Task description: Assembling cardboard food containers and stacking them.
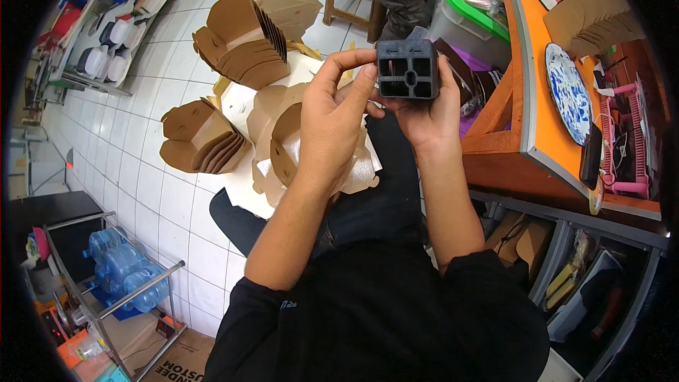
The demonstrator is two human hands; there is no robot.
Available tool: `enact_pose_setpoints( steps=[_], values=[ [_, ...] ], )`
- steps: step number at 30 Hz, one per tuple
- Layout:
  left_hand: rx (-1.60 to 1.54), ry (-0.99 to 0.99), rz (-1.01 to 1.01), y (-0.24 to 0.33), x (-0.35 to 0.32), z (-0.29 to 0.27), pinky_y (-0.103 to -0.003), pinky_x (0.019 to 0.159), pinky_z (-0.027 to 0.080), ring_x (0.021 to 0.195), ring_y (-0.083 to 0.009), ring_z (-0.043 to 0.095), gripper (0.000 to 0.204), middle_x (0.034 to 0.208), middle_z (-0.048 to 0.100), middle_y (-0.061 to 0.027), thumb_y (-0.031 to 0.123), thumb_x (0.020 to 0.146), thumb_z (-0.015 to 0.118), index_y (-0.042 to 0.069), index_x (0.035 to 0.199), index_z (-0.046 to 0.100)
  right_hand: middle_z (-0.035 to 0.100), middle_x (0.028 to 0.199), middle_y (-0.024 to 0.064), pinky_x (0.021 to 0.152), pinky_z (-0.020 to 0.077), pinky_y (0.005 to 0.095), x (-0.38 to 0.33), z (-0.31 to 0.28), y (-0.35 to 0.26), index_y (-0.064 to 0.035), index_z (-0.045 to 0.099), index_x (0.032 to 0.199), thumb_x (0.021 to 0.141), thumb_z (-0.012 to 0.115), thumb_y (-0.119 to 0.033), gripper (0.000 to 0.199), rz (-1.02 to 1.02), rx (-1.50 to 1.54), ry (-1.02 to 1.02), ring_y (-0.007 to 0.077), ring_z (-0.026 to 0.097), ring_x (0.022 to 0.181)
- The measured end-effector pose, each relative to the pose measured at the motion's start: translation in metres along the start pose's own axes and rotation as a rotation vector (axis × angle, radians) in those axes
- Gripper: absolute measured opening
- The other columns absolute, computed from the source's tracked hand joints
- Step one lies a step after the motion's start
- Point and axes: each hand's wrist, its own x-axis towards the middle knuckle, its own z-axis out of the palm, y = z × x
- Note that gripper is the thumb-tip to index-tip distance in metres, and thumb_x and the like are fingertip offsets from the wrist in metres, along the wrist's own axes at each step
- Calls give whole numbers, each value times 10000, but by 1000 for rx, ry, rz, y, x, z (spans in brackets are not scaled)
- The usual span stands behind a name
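- White floor tiles [173,194] surround brown boxes [247,64], likely nested to save space.
- Your left hand [331,124], fingers narrowed, holds the black block's [408,48] left edge.
- Your right hand [433,117] grips opposite, likely for steadiness.

From here I count one black block [409,64], one patterned plate [568,92], one brown stool [330,1], one green-lidded bin [461,32]. There are at least three brown carton stacks [244,60] and three blue bottles [145,286].
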Motion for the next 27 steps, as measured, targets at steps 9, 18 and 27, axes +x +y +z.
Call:
enact_pose_setpoints(
  steps=[9, 18, 27],
  values=[
    [21, -43, 158, 0, -2, -6, -241, 717, 541, 817, -102, 652, 175, 1226, 625, -115, 69, 980, 681, -26, 1126, 695, 710, 1049, 129, 717, 549, 424, -3, -15, 15, -34, 660, 1109, 1043, 450, -355, 389, 193, 97, -343, 266, 687, 897],
    [103, -40, 123, 4, -8, -9, -267, 879, 522, 955, -109, 644, 151, 1238, 618, -93, 25, 939, 711, -42, 1071, 743, 709, 1050, 152, 926, 578, 425, -1, -23, 20, 15, 654, 1088, 1021, 455, -279, 361, 224, 229, -344, 277, 696, 978],
    [96, -114, 85, 0, -13, -6, -231, 819, 528, 973, -100, 637, 142, 1206, 615, -75, 19, 943, 714, -50, 1065, 740, 700, 938, 59, 820, 563, 362, 6, -31, 11, -91, 657, 958, 1033, 468, -372, 346, 85, -13, -277, 203, 679, 882]
  ],
)
